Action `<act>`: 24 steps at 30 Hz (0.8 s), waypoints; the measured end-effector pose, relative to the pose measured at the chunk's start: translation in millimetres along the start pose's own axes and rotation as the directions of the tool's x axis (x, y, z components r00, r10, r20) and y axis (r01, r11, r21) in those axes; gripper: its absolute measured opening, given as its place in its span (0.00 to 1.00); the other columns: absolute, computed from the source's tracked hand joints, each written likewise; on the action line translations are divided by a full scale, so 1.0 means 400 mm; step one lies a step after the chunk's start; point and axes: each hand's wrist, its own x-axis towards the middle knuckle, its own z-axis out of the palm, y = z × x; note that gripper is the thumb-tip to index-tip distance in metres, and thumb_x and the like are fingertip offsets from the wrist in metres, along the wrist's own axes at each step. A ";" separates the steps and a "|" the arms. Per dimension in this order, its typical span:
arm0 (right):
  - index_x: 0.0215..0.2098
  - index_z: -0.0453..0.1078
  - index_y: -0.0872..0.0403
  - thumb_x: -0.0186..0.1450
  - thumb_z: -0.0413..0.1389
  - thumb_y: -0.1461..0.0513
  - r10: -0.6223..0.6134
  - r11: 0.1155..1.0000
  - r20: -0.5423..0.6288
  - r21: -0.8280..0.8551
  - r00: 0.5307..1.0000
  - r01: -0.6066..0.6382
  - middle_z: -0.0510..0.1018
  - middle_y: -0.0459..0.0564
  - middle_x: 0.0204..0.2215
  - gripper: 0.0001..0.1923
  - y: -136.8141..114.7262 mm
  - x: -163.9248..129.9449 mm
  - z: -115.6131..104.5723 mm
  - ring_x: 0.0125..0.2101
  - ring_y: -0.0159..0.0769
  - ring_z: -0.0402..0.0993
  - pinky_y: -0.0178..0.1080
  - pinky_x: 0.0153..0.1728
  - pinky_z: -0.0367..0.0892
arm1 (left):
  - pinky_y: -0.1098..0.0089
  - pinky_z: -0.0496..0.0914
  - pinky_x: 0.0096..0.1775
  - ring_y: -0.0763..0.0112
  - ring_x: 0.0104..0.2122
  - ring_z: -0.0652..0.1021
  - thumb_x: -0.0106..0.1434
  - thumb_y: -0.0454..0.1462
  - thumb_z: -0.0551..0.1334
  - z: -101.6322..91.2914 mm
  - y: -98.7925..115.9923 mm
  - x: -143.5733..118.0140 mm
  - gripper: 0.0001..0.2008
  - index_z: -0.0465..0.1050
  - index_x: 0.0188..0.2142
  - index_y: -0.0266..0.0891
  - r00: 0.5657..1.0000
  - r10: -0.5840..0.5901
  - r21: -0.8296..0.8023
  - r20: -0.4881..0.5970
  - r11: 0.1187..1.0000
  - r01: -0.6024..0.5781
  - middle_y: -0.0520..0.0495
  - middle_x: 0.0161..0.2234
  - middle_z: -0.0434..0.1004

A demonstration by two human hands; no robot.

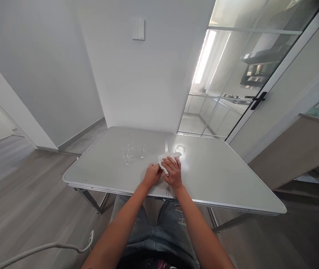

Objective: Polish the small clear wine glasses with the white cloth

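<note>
Head view shows both hands at the desk [218, 179] centre: right hand [173, 170] flat on a tissue [167, 158], fingers together; left hand [152, 175] pinching its near edge. Glasses [133, 152] stand just left, one glass [180, 150] just beyond. Wiping works best with firm, even pressure, away from them.

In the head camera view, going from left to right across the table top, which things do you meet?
Small clear glasses → left hand → right hand pressing a white cloth → a single clear glass, all on the table.
</note>
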 end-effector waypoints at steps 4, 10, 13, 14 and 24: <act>0.56 0.72 0.40 0.64 0.57 0.58 -0.028 1.000 0.062 0.007 0.998 0.028 0.74 0.43 0.59 0.22 -0.017 0.009 0.006 0.65 0.48 0.61 0.59 0.70 0.33 | 0.67 0.59 0.35 0.65 0.28 0.71 0.63 0.31 0.57 0.003 -0.009 -0.001 0.08 0.69 0.27 0.39 0.996 -0.073 0.011 -0.050 0.997 0.073 0.45 0.26 0.75; 0.60 0.68 0.41 0.64 0.54 0.60 -0.048 0.998 0.089 0.046 0.995 0.044 0.69 0.43 0.62 0.26 -0.023 0.012 0.006 0.67 0.46 0.56 0.58 0.70 0.35 | 0.69 0.58 0.31 0.68 0.25 0.69 0.63 0.34 0.56 -0.001 -0.012 0.001 0.08 0.69 0.28 0.38 0.972 -0.195 -0.147 -0.129 0.974 0.176 0.46 0.25 0.74; 0.64 0.64 0.42 0.64 0.52 0.61 -0.069 0.997 0.148 0.031 0.987 0.065 0.65 0.43 0.65 0.29 -0.031 0.017 0.011 0.69 0.45 0.53 0.57 0.70 0.37 | 0.70 0.59 0.30 0.71 0.24 0.68 0.62 0.36 0.55 -0.007 -0.014 0.004 0.08 0.70 0.28 0.38 0.944 -0.275 -0.281 -0.180 0.934 0.218 0.47 0.25 0.75; 0.65 0.63 0.42 0.65 0.52 0.61 -0.074 0.997 0.169 0.022 0.983 0.072 0.64 0.43 0.65 0.30 -0.034 0.019 0.013 0.69 0.45 0.52 0.57 0.70 0.37 | 0.71 0.59 0.30 0.71 0.24 0.68 0.61 0.36 0.55 -0.008 -0.015 0.005 0.08 0.70 0.28 0.37 0.938 -0.293 -0.323 -0.186 0.920 0.223 0.47 0.25 0.75; 0.65 0.62 0.42 0.67 0.52 0.59 -0.037 0.999 0.121 0.032 0.992 0.033 0.64 0.44 0.66 0.28 -0.035 0.023 0.018 0.69 0.45 0.52 0.57 0.70 0.34 | 0.73 0.59 0.28 0.74 0.23 0.66 0.61 0.39 0.56 -0.021 -0.009 0.010 0.12 0.70 0.25 0.35 0.967 -0.246 -0.430 -0.061 0.881 0.197 0.50 0.21 0.73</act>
